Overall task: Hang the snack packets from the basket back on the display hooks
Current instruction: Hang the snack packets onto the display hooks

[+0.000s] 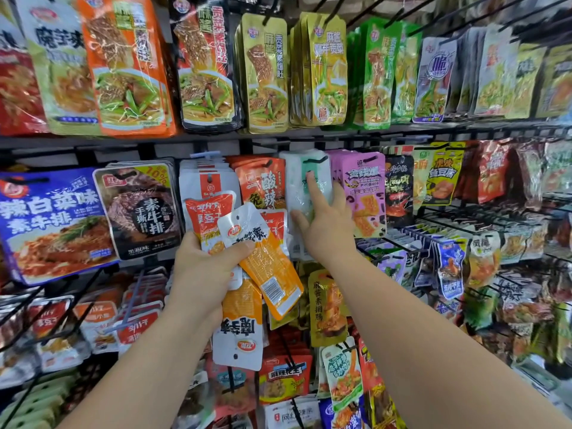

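**Item 1. Left hand**: raised in front of the middle of the display rack. Its fingers are curled tight round a bundle of snack packets, three of which can be told apart:
- an orange-and-clear packet, tilted, with its barcode end toward the lower right
- a red-topped packet, roughly upright behind it
- a white-and-orange packet, hanging upside down below the hand

**Item 2. Right hand**: just right of the left hand and not touching it. Its fingers are straight, spread apart and hold nothing. The index fingertip and thumb rest against the front of the white-and-green packets.

**Item 3. White-and-green packets:** a stack in the rack's middle row, hanging from a black hook near the row's centre.

**Item 4. Middle-row neighbours:**
- orange-red packets touch the stack's left side
- pink packets touch its right side
- a dark steak-print packet hangs further left
- a large blue packet hangs toward the rack's left edge

**Item 5. Top row:**
- gold packets hang above the hands
- green packets hang to their right

**Item 6. Lower rows:** densely hung with mixed small packets. Their print is mostly too small to read.
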Demonstrator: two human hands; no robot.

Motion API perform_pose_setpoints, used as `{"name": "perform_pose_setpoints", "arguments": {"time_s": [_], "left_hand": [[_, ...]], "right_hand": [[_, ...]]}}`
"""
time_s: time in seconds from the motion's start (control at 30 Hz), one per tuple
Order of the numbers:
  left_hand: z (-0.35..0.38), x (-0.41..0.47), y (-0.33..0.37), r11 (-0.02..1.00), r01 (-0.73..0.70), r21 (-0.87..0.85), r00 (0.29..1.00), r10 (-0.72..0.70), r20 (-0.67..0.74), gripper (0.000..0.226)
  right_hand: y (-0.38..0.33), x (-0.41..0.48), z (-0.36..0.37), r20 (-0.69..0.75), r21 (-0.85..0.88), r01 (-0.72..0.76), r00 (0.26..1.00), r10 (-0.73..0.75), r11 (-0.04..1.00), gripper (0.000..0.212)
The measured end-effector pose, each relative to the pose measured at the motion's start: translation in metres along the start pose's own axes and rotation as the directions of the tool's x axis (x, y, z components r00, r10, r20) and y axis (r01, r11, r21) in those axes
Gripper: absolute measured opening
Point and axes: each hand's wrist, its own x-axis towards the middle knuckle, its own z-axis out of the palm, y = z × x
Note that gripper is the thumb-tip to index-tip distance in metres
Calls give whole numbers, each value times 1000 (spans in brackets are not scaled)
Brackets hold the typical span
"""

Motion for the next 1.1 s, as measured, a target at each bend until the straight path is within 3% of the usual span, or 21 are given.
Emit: {"name": "perform_pose_setpoints", "arguments": {"time_s": [0.07, 0.23, 0.27, 0.33, 0.4, 0.43, 0.53, 0.7, 0.87, 1.03, 1.1], "left_hand": [[-2, -4, 1, 1000, 1, 12, 1000, -1, 12, 44], [-8, -27, -1, 1000, 9, 7, 999, -9, 40, 46], [-8, -35, -2, 1000, 16, 0, 999, -16, 44, 47], [-8, -52, -6, 999, 38, -24, 998, -37, 47, 47], [-5, -69, -11, 998, 66, -24, 997, -65, 30, 44], [-4, -78, -13, 997, 77, -22, 997, -77, 16, 43], [-1, -104, -17, 994, 110, -21, 993, -111, -28, 41], [-7, -148, -18, 982, 172, -73, 977, -179, -112, 44], [-37, -177, -3, 983, 167, -75, 962, -179, -207, 44], [-91, -196, 24, 990, 107, -96, 958, -128, -258, 41], [-119, -202, 37, 992, 85, -94, 955, -108, -276, 39]], "right_hand": [[-1, -11, -5, -40, 34, 22, 999, -20, 999, 71], [-6, -71, -27, -281, 348, 157, 958, -57, 924, 44], [-9, -87, -32, -254, 433, 167, 966, -58, 886, 44], [-17, -119, -46, -30, 605, 70, 997, -65, 793, 54], [-19, -146, -54, 213, 678, -70, 972, -104, 732, 71], [-17, -158, -54, 266, 698, -104, 956, -122, 709, 79], [-7, -182, -57, 285, 758, -141, 950, -128, 637, 90], [-6, -213, -57, 335, 772, -194, 934, -128, 606, 94], [-33, -241, -44, 329, 830, -224, 936, -123, 511, 84], [-90, -259, -32, 349, 861, -265, 929, -126, 434, 52], [-121, -268, -21, 377, 859, -294, 917, -129, 420, 62]]}}
